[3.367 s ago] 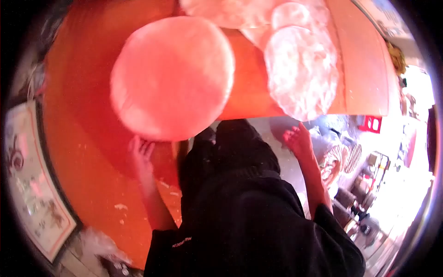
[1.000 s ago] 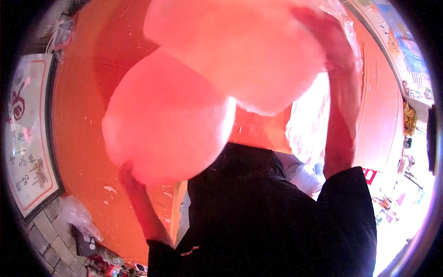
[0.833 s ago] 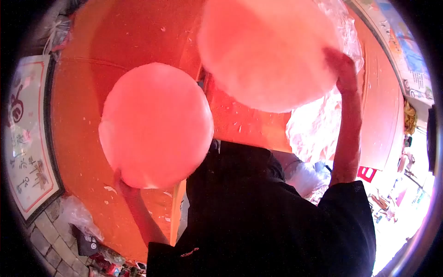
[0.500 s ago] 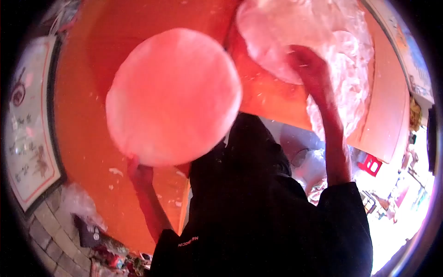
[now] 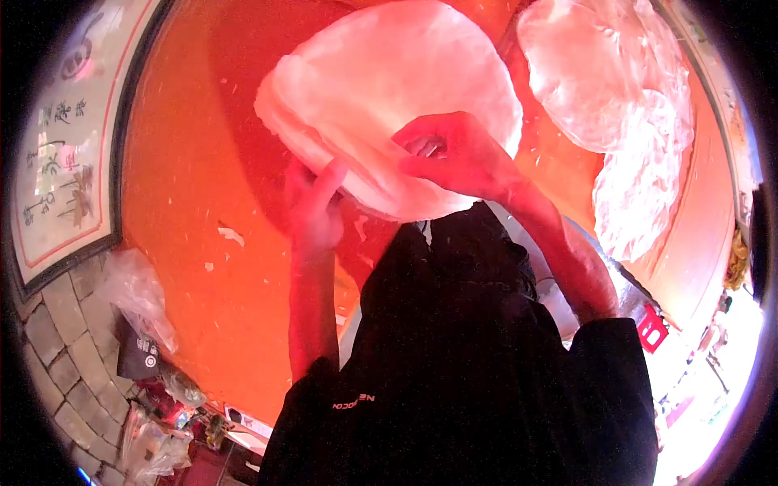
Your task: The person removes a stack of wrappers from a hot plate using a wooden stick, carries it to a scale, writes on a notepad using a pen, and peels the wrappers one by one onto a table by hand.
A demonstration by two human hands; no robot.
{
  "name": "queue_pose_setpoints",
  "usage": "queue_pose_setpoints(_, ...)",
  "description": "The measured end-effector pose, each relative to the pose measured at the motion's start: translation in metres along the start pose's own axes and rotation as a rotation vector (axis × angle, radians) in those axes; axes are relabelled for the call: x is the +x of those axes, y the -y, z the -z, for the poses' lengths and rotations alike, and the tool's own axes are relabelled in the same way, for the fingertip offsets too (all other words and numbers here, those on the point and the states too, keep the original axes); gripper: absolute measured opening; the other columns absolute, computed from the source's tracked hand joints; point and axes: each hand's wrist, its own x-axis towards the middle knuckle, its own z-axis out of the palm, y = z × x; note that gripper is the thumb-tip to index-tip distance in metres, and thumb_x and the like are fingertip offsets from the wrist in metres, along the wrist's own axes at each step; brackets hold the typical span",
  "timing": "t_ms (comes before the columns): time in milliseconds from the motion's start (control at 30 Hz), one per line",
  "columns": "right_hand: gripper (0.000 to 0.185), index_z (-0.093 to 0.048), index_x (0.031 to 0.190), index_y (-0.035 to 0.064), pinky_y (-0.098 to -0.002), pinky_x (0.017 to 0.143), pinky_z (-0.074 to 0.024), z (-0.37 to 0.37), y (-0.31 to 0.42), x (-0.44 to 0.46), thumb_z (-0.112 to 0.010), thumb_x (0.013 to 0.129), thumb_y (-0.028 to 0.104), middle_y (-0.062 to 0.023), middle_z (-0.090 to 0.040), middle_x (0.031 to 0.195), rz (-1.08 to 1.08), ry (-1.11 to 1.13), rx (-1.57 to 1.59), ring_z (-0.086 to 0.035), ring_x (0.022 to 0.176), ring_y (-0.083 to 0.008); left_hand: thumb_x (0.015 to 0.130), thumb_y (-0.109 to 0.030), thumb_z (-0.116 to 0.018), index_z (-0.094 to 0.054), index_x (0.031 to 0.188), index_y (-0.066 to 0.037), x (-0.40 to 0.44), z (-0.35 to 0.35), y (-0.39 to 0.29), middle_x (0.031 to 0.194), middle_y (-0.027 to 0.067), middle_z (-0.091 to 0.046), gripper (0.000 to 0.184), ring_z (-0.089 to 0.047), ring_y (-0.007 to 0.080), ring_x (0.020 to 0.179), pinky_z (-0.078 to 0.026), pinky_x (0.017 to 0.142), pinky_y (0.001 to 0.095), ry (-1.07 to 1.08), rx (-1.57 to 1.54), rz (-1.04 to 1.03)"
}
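A large, thin, pale round sheet, like a thin pancake, spans the space in front of me. Its near left edge is folded up and over. My left hand grips that folded edge, with the thumb on top and the other fingers partly hidden beneath. Over the sheet's near right part, my right hand is curled, thumb and fingertips drawn together. Something small and whitish shows between its fingers, too unclear to name. To the right lies a pile of similar thin, wrinkled sheets, overlapping each other.
The orange tabletop carries a few pale scraps. At left stands a framed panel with writing. Plastic bags lie on the paving by the table. A red object is at the right, beyond the table edge.
My right hand has come from the pile at right to the round sheet. My left hand has moved up and inward, and the sheet's near left edge is now folded. The view has shifted.
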Motion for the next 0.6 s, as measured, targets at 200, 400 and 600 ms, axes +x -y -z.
queue_pose_setpoints(200,0.030,-0.068,0.095,0.0001,-0.0290,0.060,-0.0512,-0.027,-0.002,0.003,-0.075,0.074,0.019,-0.0129,-0.066,0.079,0.203,-0.096,-0.326,-0.064,0.068,-0.0171,0.080,0.003,-0.064,-0.035,0.138,-0.003,-0.003,-0.009,0.006,0.130,0.0095,-0.047,0.065,-0.047,0.0240,0.120,-0.039,0.102,0.0381,-0.158,0.120,-0.006)
queue_pose_setpoints(400,0.029,-0.068,0.094,-0.0002,-0.0296,0.060,-0.0514,-0.023,0.005,0.010,-0.075,0.075,0.021,-0.0128,-0.067,0.076,0.375,-0.047,-0.394,-0.065,0.067,-0.0178,0.082,0.002,-0.065,-0.044,0.125,0.002,-0.003,-0.008,0.007,0.116,0.0113,-0.055,0.048,-0.058,0.0204,0.102,-0.048,0.088,0.0341,-0.208,0.094,-0.021)
queue_pose_setpoints(600,0.025,-0.069,0.099,-0.0003,-0.0284,0.065,-0.0514,-0.013,0.002,0.017,-0.066,0.083,0.018,-0.0106,-0.069,0.077,-0.136,0.146,-0.043,-0.064,0.071,-0.0133,0.082,0.000,-0.065,-0.047,0.121,0.005,-0.004,-0.007,0.006,0.109,0.0107,-0.058,0.043,-0.060,0.0211,0.097,-0.050,0.084,0.0331,-0.227,0.048,-0.016)
